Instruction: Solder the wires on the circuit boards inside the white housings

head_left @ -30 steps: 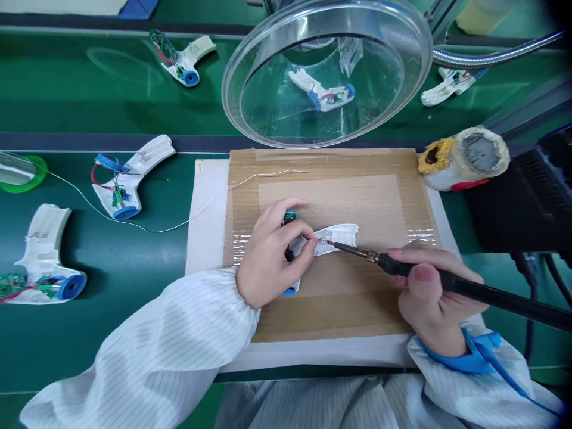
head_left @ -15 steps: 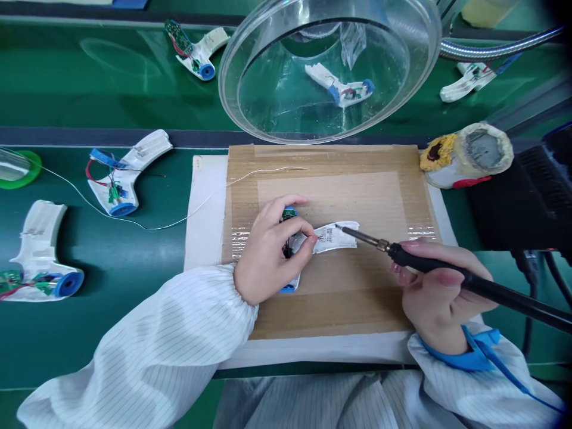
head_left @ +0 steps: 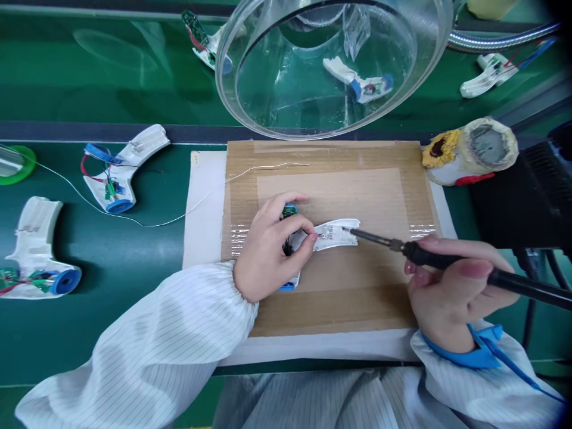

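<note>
My left hand (head_left: pixel 272 250) rests over a white curved plastic housing (head_left: pixel 342 233), thumb and forefinger pinched on a thin wire (head_left: pixel 320 235) whose end just shows. Part of a green circuit board (head_left: pixel 289 210) peeks out beyond my fingers, and a blue round end (head_left: pixel 288 286) of the housing shows below them; the rest is covered by the hand. My right hand (head_left: pixel 456 289) grips a soldering iron (head_left: pixel 429 255) like a pen. Its tip lies over the right part of the housing; whether it touches is hard to tell.
Under the work lies a cardboard sheet (head_left: pixel 330 310). A solder wire (head_left: pixel 156 226) runs from a green-rimmed spool (head_left: pixel 29 165) onto it. Similar housings (head_left: pixel 42 238) lie left and behind. A clear round magnifier (head_left: pixel 333 128) hangs at the back; a tip-cleaner pot (head_left: pixel 447 156) and black box (head_left: pixel 513 196) stand right.
My right hand has drawn the soldering iron slightly to the right, its tip shifting along the housing. My left hand keeps its pinch in place. The camera view has shifted a little.
</note>
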